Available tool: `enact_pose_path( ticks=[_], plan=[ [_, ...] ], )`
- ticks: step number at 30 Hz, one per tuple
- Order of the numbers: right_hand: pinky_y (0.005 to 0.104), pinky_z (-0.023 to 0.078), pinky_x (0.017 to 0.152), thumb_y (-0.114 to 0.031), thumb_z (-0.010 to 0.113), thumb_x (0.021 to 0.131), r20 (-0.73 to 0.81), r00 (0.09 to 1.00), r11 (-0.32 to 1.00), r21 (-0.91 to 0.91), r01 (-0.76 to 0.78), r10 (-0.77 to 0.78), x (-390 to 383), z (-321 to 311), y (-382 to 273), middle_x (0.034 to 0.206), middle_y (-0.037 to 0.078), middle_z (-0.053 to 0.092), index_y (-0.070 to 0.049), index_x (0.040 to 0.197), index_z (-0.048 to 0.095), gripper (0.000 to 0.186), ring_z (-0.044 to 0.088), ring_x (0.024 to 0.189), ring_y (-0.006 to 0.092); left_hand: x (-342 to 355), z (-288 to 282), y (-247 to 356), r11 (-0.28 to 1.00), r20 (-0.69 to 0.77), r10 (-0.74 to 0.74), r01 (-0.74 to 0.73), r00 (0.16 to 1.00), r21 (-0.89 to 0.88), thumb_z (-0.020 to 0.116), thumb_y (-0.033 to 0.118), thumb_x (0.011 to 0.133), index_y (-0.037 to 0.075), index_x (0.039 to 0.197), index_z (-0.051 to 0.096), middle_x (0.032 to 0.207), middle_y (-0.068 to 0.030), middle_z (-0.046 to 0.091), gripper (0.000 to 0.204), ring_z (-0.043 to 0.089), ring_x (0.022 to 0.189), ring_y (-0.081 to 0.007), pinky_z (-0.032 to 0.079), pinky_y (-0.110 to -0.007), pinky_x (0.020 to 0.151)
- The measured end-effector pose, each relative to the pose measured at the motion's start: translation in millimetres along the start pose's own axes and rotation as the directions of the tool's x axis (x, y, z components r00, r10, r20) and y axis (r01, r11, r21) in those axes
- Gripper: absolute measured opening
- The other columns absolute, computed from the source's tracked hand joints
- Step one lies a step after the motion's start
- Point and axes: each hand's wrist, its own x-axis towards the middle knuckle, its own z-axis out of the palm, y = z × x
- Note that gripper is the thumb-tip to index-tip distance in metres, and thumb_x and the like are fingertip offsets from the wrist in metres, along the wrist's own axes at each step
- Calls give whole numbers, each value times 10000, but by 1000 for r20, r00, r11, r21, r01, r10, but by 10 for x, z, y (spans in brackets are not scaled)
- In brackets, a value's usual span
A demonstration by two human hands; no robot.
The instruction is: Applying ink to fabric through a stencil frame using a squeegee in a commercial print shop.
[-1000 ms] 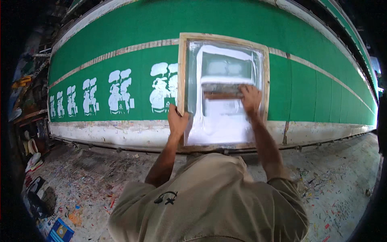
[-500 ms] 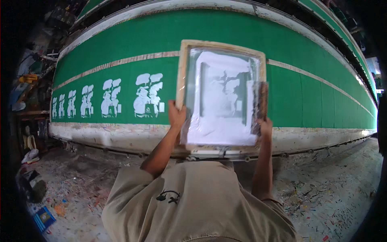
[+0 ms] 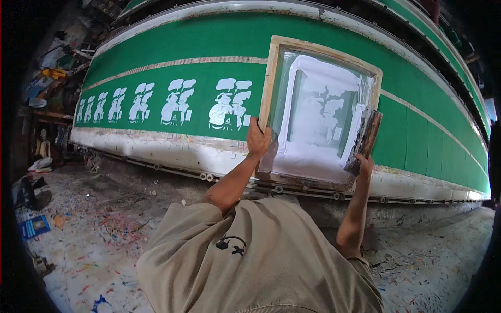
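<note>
A wooden-framed printing screen (image 3: 270,78) is in front of me over the green cloth (image 3: 209,34), slightly turned clockwise. Its mesh carries thick white ink (image 3: 297,159) around a paler figure design. My left hand (image 3: 259,140) is closed around the frame's left side. At the lower right, my right hand (image 3: 365,166) is closed on an ink-stained squeegee (image 3: 368,136), which leans along the frame's right side. Whether that hand also grips the frame is hidden. Several white figure prints (image 3: 227,107) run along the cloth to the left of the screen. I cannot tell whether the screen touches the cloth.
The long table has a pale near border (image 3: 172,148) and a rail with small rings (image 3: 206,177) along its edge. A paint-spattered floor (image 3: 104,261) lies below, with a blue packet (image 3: 34,228) at left. Another green table runs beyond the far edge.
The screen has moved right along the cloth and tilted clockwise, with both hands and the squeegee. One more white print shows beside its left side. The view has turned.
</note>
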Motion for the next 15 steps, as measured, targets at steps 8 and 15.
enact_pose_path(
  ticks=[8, 15],
  plan=[
    [337, 465, 757, -271, 722, 799, 208, 978, 999, 48, -13, 2, -431, 145, -446, 936, 36, 616, -26, 1032, 681, 340, 569, 849, 170, 89, -46, -229, 967, 83, 26, -46, 996, 252, 636, 209, 878, 13, 1219, 487, 1065, -312, 649, 420, 619, 959, -530, 488, -570, 817],
    [412, 525, 835, -210, 743, 812, 18, 896, 559, -776, 293, -444, -875, 541, -638, 1033, 93, 729, -62, 994, 731, 235, 681, 934, 304, 99, -191, -465, 933, 135, 120, -158, 984, 324, 720, 379, 910, -3, 1186, 542, 941, -253, 631, 504, 621, 837, -451, 486, -522, 744]
  ],
)
